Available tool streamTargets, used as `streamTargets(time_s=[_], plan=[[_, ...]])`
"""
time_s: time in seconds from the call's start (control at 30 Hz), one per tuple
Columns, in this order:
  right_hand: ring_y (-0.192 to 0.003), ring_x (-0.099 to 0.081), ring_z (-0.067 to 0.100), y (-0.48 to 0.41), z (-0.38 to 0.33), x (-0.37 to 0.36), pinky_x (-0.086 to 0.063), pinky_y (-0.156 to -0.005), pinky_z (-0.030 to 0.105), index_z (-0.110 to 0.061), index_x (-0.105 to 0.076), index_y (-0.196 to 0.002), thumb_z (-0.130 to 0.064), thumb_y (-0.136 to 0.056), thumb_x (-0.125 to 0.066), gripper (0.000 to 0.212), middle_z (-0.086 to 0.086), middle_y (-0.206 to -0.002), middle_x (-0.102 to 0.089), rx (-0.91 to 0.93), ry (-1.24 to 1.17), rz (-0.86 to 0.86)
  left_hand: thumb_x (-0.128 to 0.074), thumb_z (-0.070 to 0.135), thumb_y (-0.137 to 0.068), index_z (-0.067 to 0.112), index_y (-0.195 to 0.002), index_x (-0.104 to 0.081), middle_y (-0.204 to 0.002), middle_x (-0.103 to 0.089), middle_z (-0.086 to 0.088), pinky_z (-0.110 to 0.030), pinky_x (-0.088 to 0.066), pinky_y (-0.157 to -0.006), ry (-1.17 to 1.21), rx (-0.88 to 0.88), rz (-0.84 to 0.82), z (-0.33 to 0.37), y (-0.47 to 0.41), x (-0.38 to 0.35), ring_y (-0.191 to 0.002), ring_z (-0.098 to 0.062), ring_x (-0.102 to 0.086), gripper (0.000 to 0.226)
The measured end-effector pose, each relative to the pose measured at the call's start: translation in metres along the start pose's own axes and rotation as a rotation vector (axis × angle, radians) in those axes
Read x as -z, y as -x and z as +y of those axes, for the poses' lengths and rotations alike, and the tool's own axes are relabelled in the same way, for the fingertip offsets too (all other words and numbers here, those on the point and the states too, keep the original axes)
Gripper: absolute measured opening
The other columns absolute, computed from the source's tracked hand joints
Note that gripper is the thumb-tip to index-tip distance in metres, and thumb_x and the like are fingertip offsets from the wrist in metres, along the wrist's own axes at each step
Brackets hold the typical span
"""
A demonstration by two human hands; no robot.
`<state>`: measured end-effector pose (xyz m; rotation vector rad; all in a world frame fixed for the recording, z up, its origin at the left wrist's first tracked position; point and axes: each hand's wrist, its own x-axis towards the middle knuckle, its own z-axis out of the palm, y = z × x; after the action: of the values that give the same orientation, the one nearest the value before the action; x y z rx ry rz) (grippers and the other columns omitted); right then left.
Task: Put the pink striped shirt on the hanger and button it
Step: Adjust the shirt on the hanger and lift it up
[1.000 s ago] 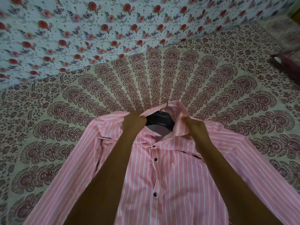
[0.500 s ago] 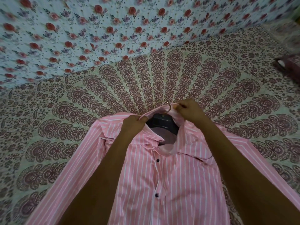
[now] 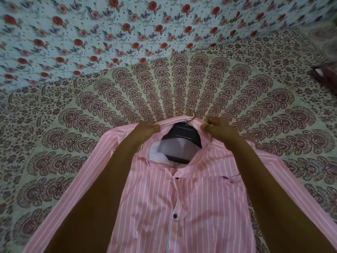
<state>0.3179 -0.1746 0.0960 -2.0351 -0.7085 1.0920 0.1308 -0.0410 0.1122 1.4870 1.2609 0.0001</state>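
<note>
The pink striped shirt point(image 3: 193, 201) lies front up on the patterned bedspread, sleeves spread to both sides, with dark buttons down its closed front. A black hanger point(image 3: 182, 133) sits inside the open neck, and its metal hook point(image 3: 189, 114) pokes out past the collar. My left hand point(image 3: 146, 128) pinches the collar on the left of the neck opening. My right hand point(image 3: 218, 127) pinches the collar on the right, close to the hook. Both forearms cover parts of the shirt's shoulders.
A brown and cream patterned bedspread point(image 3: 182, 88) covers the bed all around the shirt. A floral blue cloth point(image 3: 109, 33) lies along the far side. A dark object point(image 3: 326, 79) sits at the right edge.
My right hand moved from the right collar point up to the collar's back beside the hook. The neck opening now spreads wider, showing more of the hanger. My left hand kept its hold.
</note>
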Motion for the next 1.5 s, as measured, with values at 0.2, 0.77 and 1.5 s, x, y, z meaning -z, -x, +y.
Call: streamTargets(time_s=[0.2,0.77,1.5], plan=[[-0.063,-0.037,0.015,0.0,0.003,-0.015,-0.027,-0.057,0.026,-0.018,-0.043,-0.071,-0.007,-0.093,-0.039,0.025,0.0,-0.068,-0.041,0.027,-0.166,0.113,-0.051,0.009,-0.089,0.015,-0.096,-0.057,-0.1,-0.052,-0.002,-0.026,-0.034,-0.076,0.055,-0.172,-0.046,-0.004,0.003,0.007,-0.084,-0.013,-0.047,0.011],[-0.039,-0.031,0.012,0.003,0.016,-0.011,-0.024,-0.04,0.017,-0.014,-0.044,-0.051,-0.029,-0.087,-0.062,0.043,0.001,-0.043,-0.035,-0.023,-0.222,0.102,-0.054,0.016,-0.092,-0.005,-0.118,-0.056,-0.103,-0.051,-0.003,-0.03,-0.031,-0.087,0.181,-0.054,0.055,-0.011,-0.011,-0.008,-0.1,-0.015,-0.045,0.033],[-0.054,-0.063,0.008,0.04,0.037,0.016,-0.056,-0.053,0.02,-0.008,-0.059,-0.077,-0.003,-0.088,-0.054,0.014,0.002,-0.061,-0.065,-0.273,-0.54,-0.192,-0.055,0.002,-0.08,0.016,-0.079,-0.063,-0.074,-0.058,-0.003,-0.033,-0.034,-0.074,0.197,0.075,-0.006,-0.039,-0.01,0.002,-0.079,-0.02,-0.049,0.016]])
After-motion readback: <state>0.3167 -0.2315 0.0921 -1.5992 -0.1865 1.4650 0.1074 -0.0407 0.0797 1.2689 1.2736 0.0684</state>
